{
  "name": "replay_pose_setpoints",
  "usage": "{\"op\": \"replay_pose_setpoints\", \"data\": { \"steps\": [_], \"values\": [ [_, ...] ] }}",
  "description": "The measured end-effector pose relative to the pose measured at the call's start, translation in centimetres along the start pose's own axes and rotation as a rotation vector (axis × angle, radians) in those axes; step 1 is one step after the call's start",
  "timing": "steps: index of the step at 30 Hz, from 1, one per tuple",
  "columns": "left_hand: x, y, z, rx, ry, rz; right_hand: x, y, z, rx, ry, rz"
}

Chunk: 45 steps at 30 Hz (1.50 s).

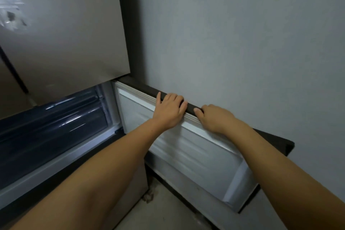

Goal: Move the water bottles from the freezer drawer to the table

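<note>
Both forearms reach toward one o'clock; left hand and right hand grip the freezer door edge; fingers may slip, stalling it.

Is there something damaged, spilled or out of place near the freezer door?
Nothing stands out. Both hands, left hand and right hand, grip the top edge of the open freezer door; no bottles are visible.

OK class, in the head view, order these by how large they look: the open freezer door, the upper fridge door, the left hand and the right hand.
1. upper fridge door
2. freezer door, held open
3. left hand and right hand: these look alike, so they are unranked.
Nearness to the camera makes true sizes unsure.
</note>
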<state>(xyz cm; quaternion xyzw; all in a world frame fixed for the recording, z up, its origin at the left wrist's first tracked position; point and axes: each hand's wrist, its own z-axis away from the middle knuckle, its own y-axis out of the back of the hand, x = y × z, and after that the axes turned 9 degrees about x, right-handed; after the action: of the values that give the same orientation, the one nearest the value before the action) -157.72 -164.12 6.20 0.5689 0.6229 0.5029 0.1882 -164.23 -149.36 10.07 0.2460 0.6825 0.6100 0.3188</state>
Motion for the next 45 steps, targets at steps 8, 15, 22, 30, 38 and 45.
{"op": "replay_pose_setpoints", "data": {
  "steps": [8,15,22,30,38,45],
  "values": [
    [-2.2,6.0,7.2,-0.06,0.106,0.113,-5.9,2.4,7.5,-0.339,0.165,-0.048],
    [-4.8,15.0,16.7,-0.278,0.209,0.045,-12.2,-3.8,12.9,-0.183,0.544,-0.261],
    [-7.5,19.6,26.2,-0.357,0.25,-0.576,-21.9,-7.5,10.9,-0.026,0.781,-0.29],
    [-14.3,18.8,30.0,-0.141,0.517,-0.829,-29.5,-9.9,4.9,0.01,0.968,-0.286],
    [-25.4,19.0,28.4,0.108,0.626,-0.905,-35.0,-12.4,-1.4,0.097,1.09,-0.218],
    [-29.9,19.0,25.9,0.193,0.723,-0.949,-38.6,-15.8,-3.2,0.268,1.08,-0.231]
  ]
}}
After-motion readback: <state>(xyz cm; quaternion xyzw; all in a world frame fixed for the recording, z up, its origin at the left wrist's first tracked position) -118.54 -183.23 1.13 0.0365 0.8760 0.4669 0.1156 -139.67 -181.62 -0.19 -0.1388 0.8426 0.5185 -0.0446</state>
